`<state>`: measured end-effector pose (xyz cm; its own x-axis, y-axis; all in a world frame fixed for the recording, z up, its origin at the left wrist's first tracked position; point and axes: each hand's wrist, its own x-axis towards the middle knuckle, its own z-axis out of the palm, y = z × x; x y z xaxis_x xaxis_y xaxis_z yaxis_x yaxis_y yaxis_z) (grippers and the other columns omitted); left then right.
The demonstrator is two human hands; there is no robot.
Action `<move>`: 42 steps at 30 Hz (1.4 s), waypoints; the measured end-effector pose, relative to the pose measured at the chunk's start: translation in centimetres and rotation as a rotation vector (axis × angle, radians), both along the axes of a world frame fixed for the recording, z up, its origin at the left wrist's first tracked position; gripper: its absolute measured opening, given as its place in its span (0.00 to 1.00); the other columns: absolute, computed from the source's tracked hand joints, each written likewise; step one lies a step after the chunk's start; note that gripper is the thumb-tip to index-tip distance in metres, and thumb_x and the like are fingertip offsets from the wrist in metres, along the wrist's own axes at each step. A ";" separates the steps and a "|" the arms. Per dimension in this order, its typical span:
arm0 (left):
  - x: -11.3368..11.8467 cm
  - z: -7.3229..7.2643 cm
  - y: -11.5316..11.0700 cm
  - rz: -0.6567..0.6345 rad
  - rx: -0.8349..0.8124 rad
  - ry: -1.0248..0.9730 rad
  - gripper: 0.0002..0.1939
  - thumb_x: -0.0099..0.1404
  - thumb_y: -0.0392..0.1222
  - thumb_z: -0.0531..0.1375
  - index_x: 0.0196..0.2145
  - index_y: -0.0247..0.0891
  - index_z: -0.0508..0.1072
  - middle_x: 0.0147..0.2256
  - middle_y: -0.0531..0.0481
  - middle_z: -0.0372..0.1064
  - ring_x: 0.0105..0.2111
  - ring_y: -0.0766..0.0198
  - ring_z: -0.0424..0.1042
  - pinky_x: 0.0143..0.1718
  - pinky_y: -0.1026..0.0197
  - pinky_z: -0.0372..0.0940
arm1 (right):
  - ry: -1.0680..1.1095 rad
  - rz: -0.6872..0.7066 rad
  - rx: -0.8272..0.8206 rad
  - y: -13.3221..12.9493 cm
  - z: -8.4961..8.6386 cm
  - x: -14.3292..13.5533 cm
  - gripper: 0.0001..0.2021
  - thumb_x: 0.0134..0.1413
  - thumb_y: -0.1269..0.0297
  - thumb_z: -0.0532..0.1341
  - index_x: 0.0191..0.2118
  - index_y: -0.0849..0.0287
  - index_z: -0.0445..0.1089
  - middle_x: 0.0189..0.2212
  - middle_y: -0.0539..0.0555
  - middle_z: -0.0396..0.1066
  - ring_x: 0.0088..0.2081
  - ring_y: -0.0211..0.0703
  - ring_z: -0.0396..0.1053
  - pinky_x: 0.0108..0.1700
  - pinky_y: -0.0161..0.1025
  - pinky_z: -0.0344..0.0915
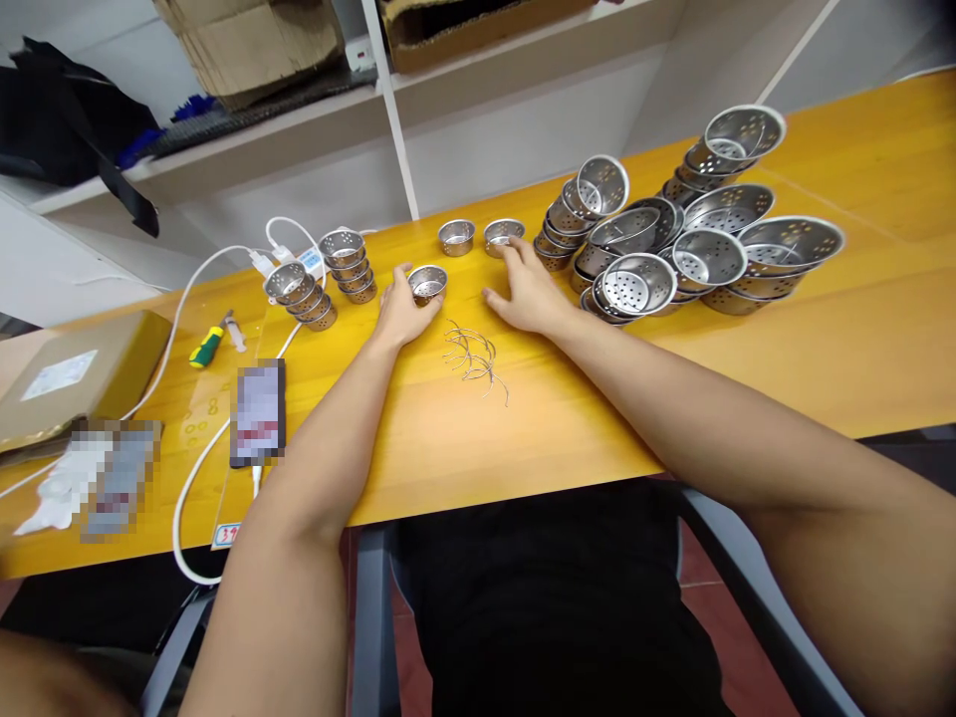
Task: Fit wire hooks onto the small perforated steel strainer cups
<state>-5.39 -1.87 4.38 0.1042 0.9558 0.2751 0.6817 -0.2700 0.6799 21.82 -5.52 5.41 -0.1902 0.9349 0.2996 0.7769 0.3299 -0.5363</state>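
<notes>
My left hand (407,309) is closed around the side of a small perforated metal cup (428,286) on the yellow table. At the right, my right hand (527,289) has its thumb and fingers apart, with its fingertips at the near rim of another small cup (503,235). A third cup (456,237) stands just left of that one. Several thin curved wires (474,357) lie in a loose pile on the table between my forearms.
Stacks of metal cups (631,284) crowd the right, with two smaller stacks (348,264) at the left. Further left are a phone (258,413) on a white cable, a green and yellow screwdriver (207,346) and a cardboard box (90,373). Shelves (478,129) rise behind.
</notes>
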 end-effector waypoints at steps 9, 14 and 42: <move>0.4 1.1 -0.8 -0.014 -0.018 0.130 0.45 0.65 0.46 0.75 0.73 0.34 0.62 0.76 0.24 0.67 0.77 0.27 0.69 0.82 0.29 0.59 | -0.177 -0.070 -0.089 0.3 0.7 0.1 0.48 0.73 0.51 0.64 0.88 0.70 0.48 0.88 0.74 0.44 0.82 0.86 0.53 0.81 0.80 0.53; 0.4 1.2 -0.9 -0.017 -0.016 0.125 0.44 0.67 0.46 0.73 0.72 0.33 0.61 0.77 0.24 0.65 0.80 0.29 0.65 0.83 0.31 0.57 | -0.225 -0.106 -0.021 0.3 0.5 -0.3 0.45 0.73 0.52 0.66 0.83 0.78 0.57 0.75 0.84 0.65 0.75 0.87 0.64 0.77 0.75 0.62; 1.8 1.7 -1.3 -0.483 0.371 0.241 0.47 0.73 0.52 0.66 0.82 0.43 0.55 0.80 0.34 0.64 0.81 0.38 0.65 0.85 0.32 0.57 | -0.073 0.381 0.206 -3.7 2.9 -2.0 0.15 0.76 0.55 0.62 0.59 0.55 0.75 0.58 0.68 0.79 0.57 0.67 0.77 0.64 0.63 0.76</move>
<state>-3.55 -3.16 6.10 0.5982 0.6317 0.4930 0.5461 -0.7716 0.3261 19.82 -9.19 8.27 -0.5373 0.7159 0.4459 0.6123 0.6947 -0.3775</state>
